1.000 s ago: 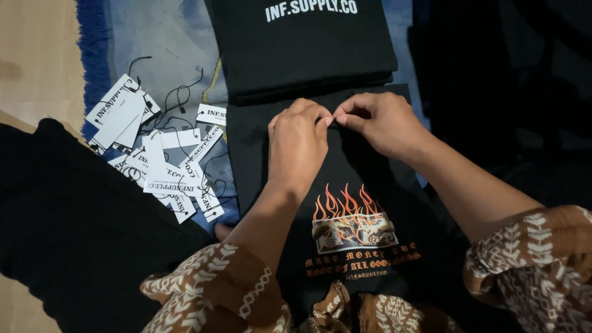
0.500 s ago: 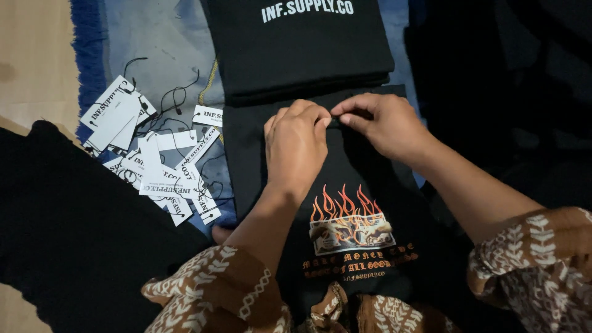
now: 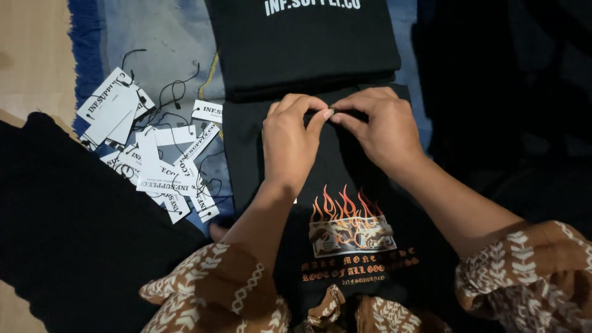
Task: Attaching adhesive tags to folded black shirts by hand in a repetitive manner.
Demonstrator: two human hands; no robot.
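The black shirt (image 3: 345, 246) with a flame print lies flat in front of the person, below a folded black stack (image 3: 302, 49). The left hand (image 3: 290, 139) and right hand (image 3: 379, 126) pinch its collar edge, fingers pressed together. The cloth looks soft, light and limp, best gripped at the neckline. Paper tags (image 3: 154, 154) lie just beside it.

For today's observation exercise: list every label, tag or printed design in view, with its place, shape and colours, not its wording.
Hang tags: loose pile left of the hands; white rectangles, black strings.
Flame print: on black shirt, below the hands; orange.
Folded black stack: top, white lettering.
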